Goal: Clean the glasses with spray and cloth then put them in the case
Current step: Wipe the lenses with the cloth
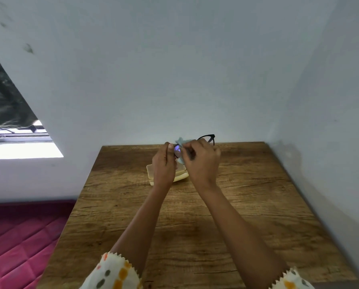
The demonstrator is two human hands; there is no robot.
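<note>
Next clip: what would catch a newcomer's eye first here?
Two hands meet above the far end of the wooden table: the left hand pinches black-framed glasses, and the right hand presses a pale blue cloth to one lens. Beneath them lies a pale yellow case; a pink quilt fills the lower left.

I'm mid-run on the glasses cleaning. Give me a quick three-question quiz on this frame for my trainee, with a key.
1. True or false: the glasses already lie inside the case.
2. The left hand grips the frame. What does the right hand pinch against a lens? A) cloth B) spray bottle C) case
3. Fill in: the case rests on the wooden ____.
Key: 1 false, both hands hold them above it; 2 A; 3 table.
</note>
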